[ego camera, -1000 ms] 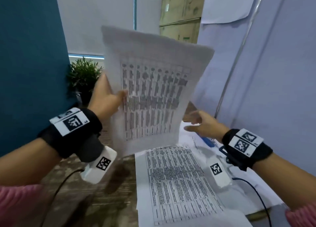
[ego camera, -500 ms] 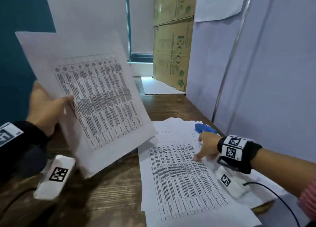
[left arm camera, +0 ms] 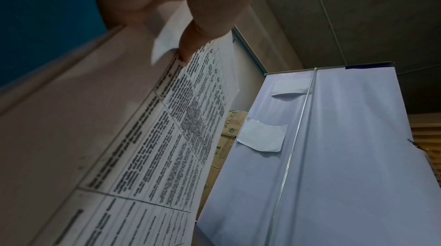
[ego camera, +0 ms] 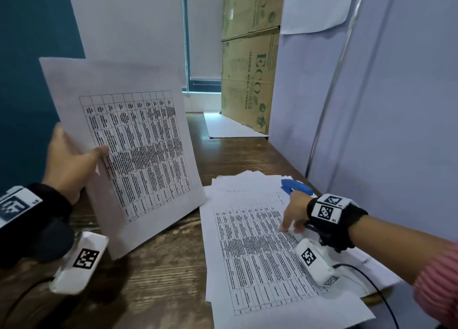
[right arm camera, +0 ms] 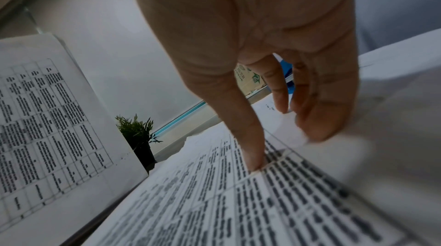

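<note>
My left hand (ego camera: 71, 162) grips a printed sheet with a table on it (ego camera: 138, 155) by its left edge, thumb on the front and fingers behind. The sheet stands tilted above the left of the wooden table (ego camera: 153, 279). In the left wrist view the thumb (left arm camera: 198, 42) presses on the sheet (left arm camera: 167, 136). My right hand (ego camera: 295, 212) reaches down to a stack of printed sheets (ego camera: 260, 266) on the right. Its fingertips (right arm camera: 256, 163) rest on the top sheet (right arm camera: 214, 203), fingers fairly straight. A blue stapler (ego camera: 296, 187) lies on the papers just beyond that hand.
Stacked cardboard boxes (ego camera: 250, 56) stand at the back. A white fabric screen with a metal pole (ego camera: 371, 105) closes the right side, and a teal wall (ego camera: 29, 56) the left. A small potted plant (right arm camera: 138, 136) stands behind the held sheet. A white sheet (ego camera: 228, 128) lies by the boxes.
The left hand carried the sheet from the middle over to the left and lower. The right hand dropped from mid-air onto the stack, fingertips on the top sheet.
</note>
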A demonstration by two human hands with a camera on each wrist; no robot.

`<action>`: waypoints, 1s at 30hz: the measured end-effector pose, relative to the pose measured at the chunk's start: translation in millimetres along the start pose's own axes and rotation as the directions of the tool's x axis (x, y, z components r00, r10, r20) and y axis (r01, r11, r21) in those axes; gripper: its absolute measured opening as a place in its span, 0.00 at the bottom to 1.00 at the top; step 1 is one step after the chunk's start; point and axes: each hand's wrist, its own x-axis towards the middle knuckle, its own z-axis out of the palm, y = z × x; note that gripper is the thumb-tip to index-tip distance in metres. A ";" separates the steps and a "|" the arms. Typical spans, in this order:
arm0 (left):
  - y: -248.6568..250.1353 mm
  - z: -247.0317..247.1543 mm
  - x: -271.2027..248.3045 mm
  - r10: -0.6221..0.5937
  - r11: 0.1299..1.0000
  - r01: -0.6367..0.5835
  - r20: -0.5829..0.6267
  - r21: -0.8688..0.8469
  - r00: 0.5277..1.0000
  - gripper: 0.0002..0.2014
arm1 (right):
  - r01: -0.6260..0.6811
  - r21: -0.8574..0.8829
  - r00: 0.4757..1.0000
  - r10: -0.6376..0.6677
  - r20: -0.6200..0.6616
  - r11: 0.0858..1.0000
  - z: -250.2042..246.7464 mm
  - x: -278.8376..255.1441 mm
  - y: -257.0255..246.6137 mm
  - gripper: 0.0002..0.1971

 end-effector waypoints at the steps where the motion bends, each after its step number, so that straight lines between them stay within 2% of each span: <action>1: 0.9 0.7 -1.0 0.002 1.000 -0.002 0.006 -0.001 1.000 0.29 | 0.005 -0.025 1.000 -0.005 -0.013 1.000 -0.2 -2.2 -1.0 0.21; 8: -0.5 6.6 -7.2 -0.003 1.000 0.004 0.039 -0.030 0.999 0.30 | 0.006 -0.057 0.999 -0.008 -0.040 0.998 3.7 -13.1 -3.8 0.21; 13: -5.3 17.8 -12.0 -0.013 0.997 0.018 0.064 -0.075 0.998 0.30 | 0.022 -0.089 0.999 -0.025 -0.031 0.996 1.9 -17.4 -10.2 0.13; 16: -6.6 23.7 -16.6 -0.007 0.995 0.016 0.088 -0.097 0.996 0.30 | 0.019 -0.076 0.999 -0.022 -0.044 0.997 2.1 -18.9 -12.5 0.13; 19: -7.8 28.4 -20.0 -0.009 0.994 0.022 0.116 -0.108 0.993 0.30 | 0.011 -0.041 0.999 -0.013 -0.044 0.999 9.4 -18.1 -13.4 0.20; 22: -7.1 32.2 -21.9 -0.003 0.994 0.017 0.127 -0.108 0.992 0.30 | 0.020 -0.177 0.996 -0.035 -0.082 0.984 20.5 -21.1 -13.1 0.40; 25: -6.0 34.4 -22.6 -0.003 0.994 0.018 0.129 -0.112 0.992 0.30 | 0.083 -0.192 0.986 -0.109 -0.129 0.978 26.0 -22.3 -12.5 0.40; 30: -5.9 35.3 -22.5 0.013 0.995 0.002 0.142 -0.102 0.990 0.30 | 0.141 -0.164 0.979 -0.162 -0.125 0.976 29.2 -21.4 -8.4 0.41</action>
